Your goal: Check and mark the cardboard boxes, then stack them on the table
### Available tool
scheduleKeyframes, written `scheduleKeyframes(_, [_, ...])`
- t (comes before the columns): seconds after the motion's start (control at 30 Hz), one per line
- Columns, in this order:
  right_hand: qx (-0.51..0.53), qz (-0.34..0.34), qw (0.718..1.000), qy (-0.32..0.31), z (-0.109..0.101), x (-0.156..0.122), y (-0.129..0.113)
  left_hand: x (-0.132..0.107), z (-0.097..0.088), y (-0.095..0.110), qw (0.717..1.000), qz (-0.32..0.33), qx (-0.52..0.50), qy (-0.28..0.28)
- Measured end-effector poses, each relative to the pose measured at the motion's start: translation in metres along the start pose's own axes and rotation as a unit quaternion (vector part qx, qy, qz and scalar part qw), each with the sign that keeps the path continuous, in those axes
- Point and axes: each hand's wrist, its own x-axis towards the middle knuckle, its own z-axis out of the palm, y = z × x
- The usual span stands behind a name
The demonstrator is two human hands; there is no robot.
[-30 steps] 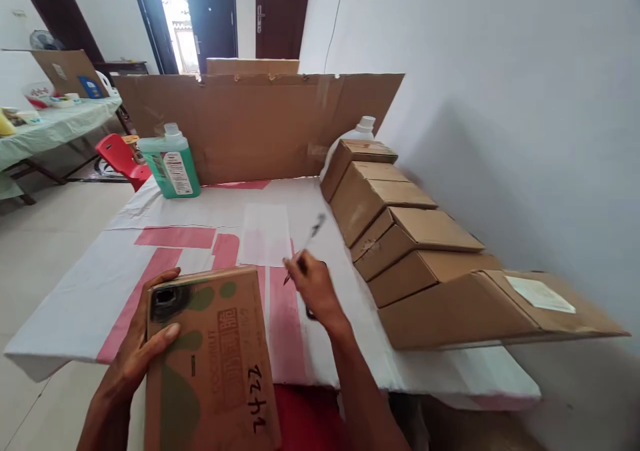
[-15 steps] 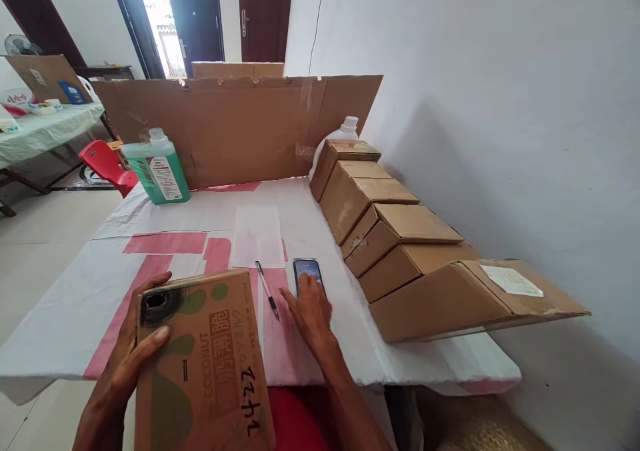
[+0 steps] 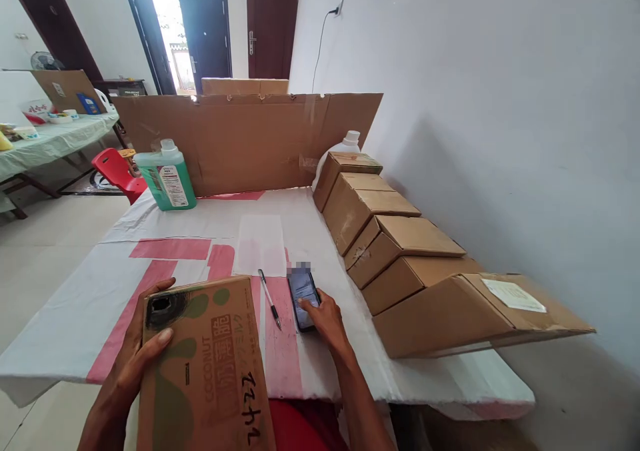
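My left hand (image 3: pixel 143 348) grips the left side of a brown cardboard box (image 3: pixel 215 364), its thumb lying across the front. The box has green blotches, the word COCONUT, handwritten black marks and a dark-ringed hole in the upper left corner. On the table, my right hand (image 3: pixel 326 319) holds a smartphone (image 3: pixel 303 298) by its right edge, with the thumb over the lit screen. The fingers behind the phone are hidden. Between the box and the phone lies a pen (image 3: pixel 270 299) with a black grip. A thin white sheet (image 3: pixel 260 244) rests just beyond the pen.
Several cardboard boxes (image 3: pixel 405 234) form a row along the right wall. A green liquid jug (image 3: pixel 170 178) stands at the back left, and a white jug (image 3: pixel 347 143) at the back right. An upright cardboard panel (image 3: pixel 245 144) borders the far edge of the cloth-covered table (image 3: pixel 345 371).
My right hand has gone from touching the phone's screen with a finger to holding its right edge, thumb on the screen. The phone has turned slightly and its screen display differs.
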Motion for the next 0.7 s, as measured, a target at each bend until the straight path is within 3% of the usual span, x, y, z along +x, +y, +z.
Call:
scheduleKeyframes(0.07, [0.087, -0.028, 0.995, -0.026, -0.005, -0.013, -0.007, 0.000, 0.002, 0.001, 1.000, 0.016, 0.000, 0.001])
scheduleKeyframes(0.13, [0.225, -0.040, 0.971, -0.067, -0.015, -0.031, -0.023, 0.001, 0.004, 0.001, 0.999, 0.043, -0.001, 0.001])
scheduleKeyframes(0.23, [0.452, -0.036, 0.878, -0.151, -0.031, -0.062, -0.061, 0.006, 0.007, 0.000, 0.994, 0.107, 0.004, -0.014])
scheduleKeyframes(0.3, [0.528, -0.039, 0.818, -0.222, -0.034, -0.083, -0.088, 0.009, 0.008, 0.000, 0.989, 0.143, 0.018, -0.038])
scheduleKeyframes(0.43, [0.559, 0.016, 0.713, -0.423, -0.011, -0.120, -0.125, 0.011, 0.008, -0.002, 0.982, 0.169, 0.024, -0.075])
scheduleKeyframes(0.5, [0.541, 0.059, 0.678, -0.493, 0.009, -0.133, -0.133, 0.010, 0.006, -0.006, 0.984, 0.167, 0.017, -0.063])
scheduleKeyframes(0.6, [0.524, 0.100, 0.660, -0.529, 0.036, -0.147, -0.139, 0.006, 0.003, -0.016, 0.986, 0.161, 0.011, -0.034])
scheduleKeyframes(0.7, [0.513, 0.138, 0.649, -0.545, 0.051, -0.154, -0.144, 0.004, 0.002, -0.025, 0.988, 0.150, -0.010, -0.023])
